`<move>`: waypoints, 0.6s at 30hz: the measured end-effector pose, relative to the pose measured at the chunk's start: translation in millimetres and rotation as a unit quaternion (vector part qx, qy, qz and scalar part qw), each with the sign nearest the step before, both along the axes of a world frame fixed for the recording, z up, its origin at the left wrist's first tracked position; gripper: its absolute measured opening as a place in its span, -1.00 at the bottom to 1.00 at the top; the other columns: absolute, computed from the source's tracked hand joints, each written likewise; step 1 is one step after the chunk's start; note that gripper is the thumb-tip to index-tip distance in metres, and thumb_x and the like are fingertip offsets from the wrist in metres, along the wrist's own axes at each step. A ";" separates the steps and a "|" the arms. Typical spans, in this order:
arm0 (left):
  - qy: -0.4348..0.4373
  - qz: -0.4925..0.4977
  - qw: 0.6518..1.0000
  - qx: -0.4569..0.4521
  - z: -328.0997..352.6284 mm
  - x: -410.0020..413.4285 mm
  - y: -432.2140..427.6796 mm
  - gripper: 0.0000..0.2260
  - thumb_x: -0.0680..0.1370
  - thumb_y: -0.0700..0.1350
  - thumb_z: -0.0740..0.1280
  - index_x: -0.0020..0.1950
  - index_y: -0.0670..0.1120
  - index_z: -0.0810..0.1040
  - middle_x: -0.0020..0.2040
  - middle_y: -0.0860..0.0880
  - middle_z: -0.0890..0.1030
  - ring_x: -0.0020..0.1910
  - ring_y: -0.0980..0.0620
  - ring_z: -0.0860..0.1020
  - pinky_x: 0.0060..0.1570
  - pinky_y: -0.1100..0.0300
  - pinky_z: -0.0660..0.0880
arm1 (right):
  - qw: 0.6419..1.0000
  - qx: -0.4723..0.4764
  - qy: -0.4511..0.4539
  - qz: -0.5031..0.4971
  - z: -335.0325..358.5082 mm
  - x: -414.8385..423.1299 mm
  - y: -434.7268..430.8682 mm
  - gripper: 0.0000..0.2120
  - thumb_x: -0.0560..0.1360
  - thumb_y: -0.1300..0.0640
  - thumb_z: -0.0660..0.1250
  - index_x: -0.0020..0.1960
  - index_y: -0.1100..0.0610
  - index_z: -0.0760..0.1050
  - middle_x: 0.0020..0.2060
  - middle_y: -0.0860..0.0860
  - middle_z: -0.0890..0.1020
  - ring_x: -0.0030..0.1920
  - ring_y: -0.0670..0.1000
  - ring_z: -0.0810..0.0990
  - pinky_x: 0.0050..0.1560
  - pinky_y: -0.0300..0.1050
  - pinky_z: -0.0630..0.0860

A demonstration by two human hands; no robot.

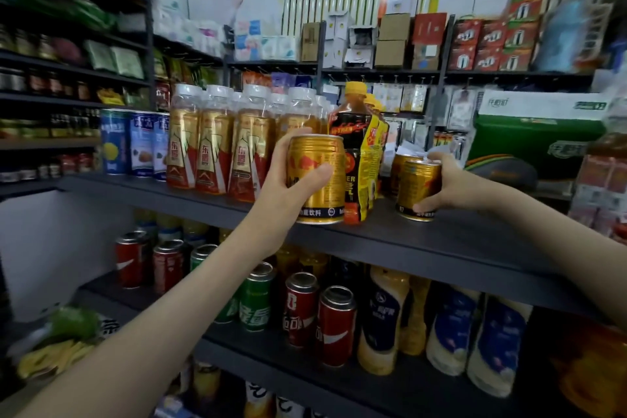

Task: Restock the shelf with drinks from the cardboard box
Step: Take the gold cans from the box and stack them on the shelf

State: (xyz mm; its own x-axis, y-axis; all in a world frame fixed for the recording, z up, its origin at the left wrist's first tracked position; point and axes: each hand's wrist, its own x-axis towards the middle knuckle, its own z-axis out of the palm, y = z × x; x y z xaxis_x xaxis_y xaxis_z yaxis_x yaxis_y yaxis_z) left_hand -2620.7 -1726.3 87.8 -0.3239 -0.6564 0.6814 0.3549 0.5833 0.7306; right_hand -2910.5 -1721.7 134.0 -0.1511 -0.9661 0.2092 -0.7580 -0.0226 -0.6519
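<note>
Left grip (288, 180) is clamped round a gold can (317, 176), held upright just left of the black bottle (353, 132), at the front edge of the shelf (458, 241). Right grip (456, 185) is closed round a second gold can (419, 192), set on the shelf right of that bottle; a third gold can (400, 163) is seen just behind it.

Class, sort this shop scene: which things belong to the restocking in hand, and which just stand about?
Job in hand: left hand gripping a gold can; right hand gripping a second gold can; the dark shelf they reach to.
Standing about: white-capped bottles, black bottle, blue cans, red cola cans below, green carton.
</note>
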 end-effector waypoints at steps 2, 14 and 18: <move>-0.006 0.012 1.000 -0.015 0.5 0.9 -0.1 -0.47 0.38 0.01 0.42 0.31 0.10 0.33 0.07 0.03 0.52 -0.04 0.13 0.60 -0.11 0.19 0.55 | 1.000 -0.010 0.017 0.002 4.4 1.2 -1.4 -0.05 0.35 0.33 0.51 0.50 0.04 -0.04 0.21 0.06 0.35 0.15 0.06 0.42 0.10 -0.03 0.45; -0.001 -0.003 0.999 -0.034 3.3 9.8 -17.2 -0.43 0.34 0.08 0.43 0.32 0.12 0.34 0.16 -0.05 0.52 0.10 -0.03 0.57 0.04 0.00 0.57 | 0.996 0.049 0.056 -0.054 29.0 10.5 -12.4 -0.44 0.50 0.08 0.37 0.44 0.11 0.25 0.23 0.14 0.49 0.18 0.13 0.53 0.14 0.05 0.53; 0.009 -0.012 0.999 -0.039 6.4 10.9 -22.1 -0.43 0.35 0.07 0.44 0.32 0.11 0.34 0.20 -0.11 0.51 0.16 -0.15 0.54 0.12 -0.19 0.53 | 0.993 0.090 0.062 -0.037 37.0 9.7 -7.6 -0.36 0.47 0.23 0.37 0.48 0.03 0.21 0.28 0.14 0.45 0.23 0.15 0.48 0.17 0.09 0.51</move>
State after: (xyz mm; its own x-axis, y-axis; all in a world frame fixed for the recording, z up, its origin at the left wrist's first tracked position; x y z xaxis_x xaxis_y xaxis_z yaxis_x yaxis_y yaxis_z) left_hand -2609.8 -1748.4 94.2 -0.3258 -0.5942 0.7354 0.3812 0.6292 0.6773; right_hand -2900.8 -1729.3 171.0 -0.2067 -0.9768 0.0553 -0.8283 0.1447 -0.5413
